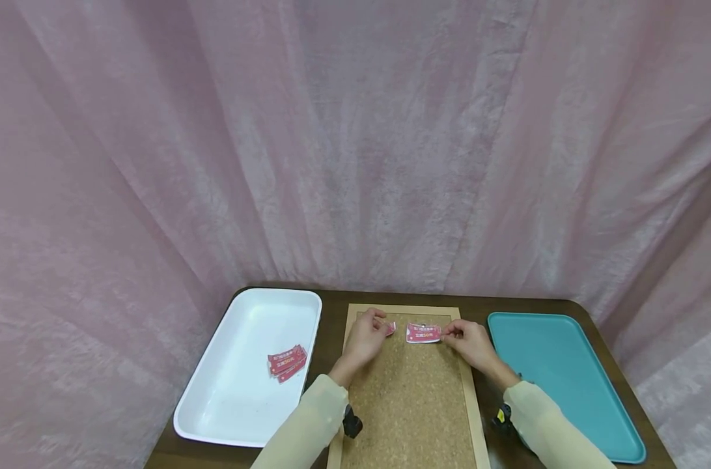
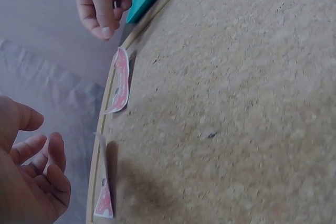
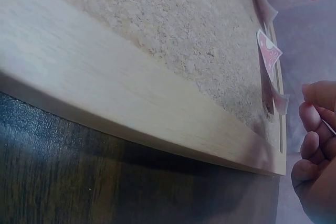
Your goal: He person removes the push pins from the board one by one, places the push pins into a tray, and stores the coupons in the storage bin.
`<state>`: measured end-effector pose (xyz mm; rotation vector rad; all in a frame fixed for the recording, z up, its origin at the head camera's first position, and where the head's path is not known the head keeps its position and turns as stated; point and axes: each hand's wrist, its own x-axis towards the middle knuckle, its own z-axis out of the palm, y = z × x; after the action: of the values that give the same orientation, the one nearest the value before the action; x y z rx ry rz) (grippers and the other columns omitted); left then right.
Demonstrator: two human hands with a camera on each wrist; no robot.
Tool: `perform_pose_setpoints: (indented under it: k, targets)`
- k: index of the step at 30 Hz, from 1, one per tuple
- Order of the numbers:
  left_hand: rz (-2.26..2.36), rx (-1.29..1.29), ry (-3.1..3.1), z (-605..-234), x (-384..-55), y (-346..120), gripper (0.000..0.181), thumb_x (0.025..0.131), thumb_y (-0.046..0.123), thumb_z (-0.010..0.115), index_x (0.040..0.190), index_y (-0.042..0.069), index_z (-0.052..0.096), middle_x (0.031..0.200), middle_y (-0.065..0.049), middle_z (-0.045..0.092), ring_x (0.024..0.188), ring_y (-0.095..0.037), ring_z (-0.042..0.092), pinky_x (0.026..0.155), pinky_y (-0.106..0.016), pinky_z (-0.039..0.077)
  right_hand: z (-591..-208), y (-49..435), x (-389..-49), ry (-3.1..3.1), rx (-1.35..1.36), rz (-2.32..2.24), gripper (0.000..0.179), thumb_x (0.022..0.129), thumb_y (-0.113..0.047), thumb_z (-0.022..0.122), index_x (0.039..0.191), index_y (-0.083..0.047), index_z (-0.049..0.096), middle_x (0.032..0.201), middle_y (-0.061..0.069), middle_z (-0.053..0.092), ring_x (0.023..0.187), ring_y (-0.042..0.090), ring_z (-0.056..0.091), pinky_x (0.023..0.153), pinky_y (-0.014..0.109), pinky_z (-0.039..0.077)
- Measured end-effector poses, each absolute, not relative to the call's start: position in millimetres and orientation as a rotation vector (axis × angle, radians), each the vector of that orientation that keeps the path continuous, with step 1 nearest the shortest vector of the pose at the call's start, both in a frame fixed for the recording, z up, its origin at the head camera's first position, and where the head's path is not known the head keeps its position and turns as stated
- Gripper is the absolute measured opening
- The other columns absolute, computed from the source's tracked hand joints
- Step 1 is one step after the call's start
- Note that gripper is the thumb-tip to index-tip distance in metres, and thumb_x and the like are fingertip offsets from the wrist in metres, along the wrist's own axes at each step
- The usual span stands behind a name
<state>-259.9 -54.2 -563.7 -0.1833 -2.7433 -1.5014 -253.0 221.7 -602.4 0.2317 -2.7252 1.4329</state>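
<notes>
Two red-and-white paper coupons are on the corkboard point(image 1: 411, 404) near its far edge. The right coupon point(image 1: 423, 333) faces up with curling ends; a small greyish spot shows at its upper middle. Most of the left coupon point(image 2: 104, 200) is hidden behind my left hand point(image 1: 364, 339) in the head view. In the left wrist view that hand hovers beside it, fingers loosely bent and holding nothing visible. My right hand point(image 1: 469, 342) is by the right coupon's right end, its fingers loosely curled. A small gap separates them in the left wrist view.
At the left, a white tray point(image 1: 215, 397) holds several more red coupons point(image 1: 288, 363). A teal tray point(image 1: 566, 371) lies to the right of the board. Everything stands on a dark wooden table point(image 1: 402, 299), with a pink curtain point(image 1: 361, 163) behind it.
</notes>
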Motion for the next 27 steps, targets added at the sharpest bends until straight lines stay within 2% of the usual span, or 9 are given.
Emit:
perform_pose_setpoints:
  k: [14,27]
  targets:
    - [-1.511,-0.182,-2.750,-575,-259,-43,0.022,0.101,0.012,0.065,0.119,0.000,0.068,0.078,0.001,0.066,0.064,-0.007,0.054,0.060,-0.026,0.044,-603,210,-258,-2.726,0.229,1.468,0.005,0.093,-0.007,0.078,0.095,-0.003,0.077,0.083,0.002,0.072,0.067,0.009,0.053,0.060,0.024,0.044]
    - [-1.470,-0.162,-2.783,-583,-256,-39,0.023,0.098,0.014,0.066,0.119,0.005,0.068,0.084,0.003,0.068,0.073,-0.008,0.059,0.067,-0.029,0.048,-602,203,-261,-2.718,0.285,1.488,0.004,0.094,-0.006,0.078,0.093,-0.003,0.076,0.081,0.001,0.071,0.066,0.007,0.052,0.060,0.023,0.045]
